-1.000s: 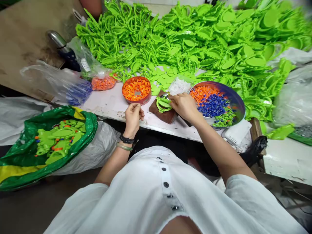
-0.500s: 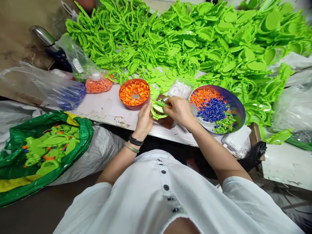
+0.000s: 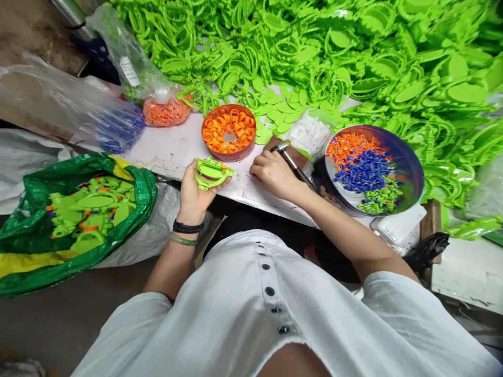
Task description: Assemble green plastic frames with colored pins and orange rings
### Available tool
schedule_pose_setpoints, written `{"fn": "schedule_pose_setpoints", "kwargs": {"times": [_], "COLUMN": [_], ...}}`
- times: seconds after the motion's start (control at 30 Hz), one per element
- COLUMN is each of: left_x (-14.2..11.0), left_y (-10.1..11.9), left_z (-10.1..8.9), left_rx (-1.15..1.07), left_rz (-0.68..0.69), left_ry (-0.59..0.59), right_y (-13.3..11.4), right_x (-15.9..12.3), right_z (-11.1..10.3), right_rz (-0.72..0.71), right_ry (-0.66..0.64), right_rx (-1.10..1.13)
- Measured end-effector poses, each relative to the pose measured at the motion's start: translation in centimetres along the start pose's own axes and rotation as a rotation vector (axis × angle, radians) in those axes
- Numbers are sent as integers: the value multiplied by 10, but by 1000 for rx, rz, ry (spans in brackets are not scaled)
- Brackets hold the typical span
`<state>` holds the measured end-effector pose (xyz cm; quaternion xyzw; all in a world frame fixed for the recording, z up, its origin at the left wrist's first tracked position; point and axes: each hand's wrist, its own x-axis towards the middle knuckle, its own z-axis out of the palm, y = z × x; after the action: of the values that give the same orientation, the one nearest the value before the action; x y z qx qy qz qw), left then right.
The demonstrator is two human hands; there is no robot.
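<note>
Left hand (image 3: 198, 195): palm up just off the table's near edge, thumb and fingers closed on a piece, with a black band (image 3: 187, 228) and a pale green bangle (image 3: 183, 240) at the wrist.
Green plastic frame (image 3: 212, 172): in the left hand, oval, with small orange bits on it, near the red tub and apart from the right hand.
Right hand (image 3: 274, 175): back upward, low over the table (image 3: 173, 149), fingers curled and close together; cannot tell whether pinching anything.
Hammer (image 3: 293, 163): just beyond the right hand, steel head to the far left, black handle running to the near right.
Brown block (image 3: 301, 157): beneath and beside the hammer head.
Red tub (image 3: 230, 156): far side of the left hand, filled with orange rings (image 3: 214, 139).
Large round tin (image 3: 413, 165): right of the hammer, sorted into orange, blue and green small parts (image 3: 365, 172).
Clear bag of white pieces (image 3: 310, 131): between tub and tin.
Heap of bright green mouldings (image 3: 314, 57): across the far side.
Green sack (image 3: 146, 201): near left, holding green pieces with orange and blue parts.
</note>
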<state>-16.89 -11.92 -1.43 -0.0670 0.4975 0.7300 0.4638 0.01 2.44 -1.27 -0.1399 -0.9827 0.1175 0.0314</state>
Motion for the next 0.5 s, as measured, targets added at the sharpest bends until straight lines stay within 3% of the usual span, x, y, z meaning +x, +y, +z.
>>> {"fn": "schedule_pose_setpoints", "kwargs": {"times": [0.13,0.23,0.33,0.43,0.5], "left_x": [-2,-2,-1,-1,-3], "left_y": [-5,-10,-16,-28,-40], "left_z": [-5,-3,3,17,31], "left_rx": [-74,-92,-80,-74,-85], "left_rz": [-44,-48,-49,-76,-92], "left_ry": [-34,-54,-85,-172,-256], "right_y": [-24,-29,-22,-13,-13], "right_x": [17,14,3,-6,-7], "right_z": [32,40,27,-1,-19], "right_rz": [79,112,178,326,308], "right_ry": [-36,-36,60,320,413], "right_rx": [-158,-157,-33,256,370]}}
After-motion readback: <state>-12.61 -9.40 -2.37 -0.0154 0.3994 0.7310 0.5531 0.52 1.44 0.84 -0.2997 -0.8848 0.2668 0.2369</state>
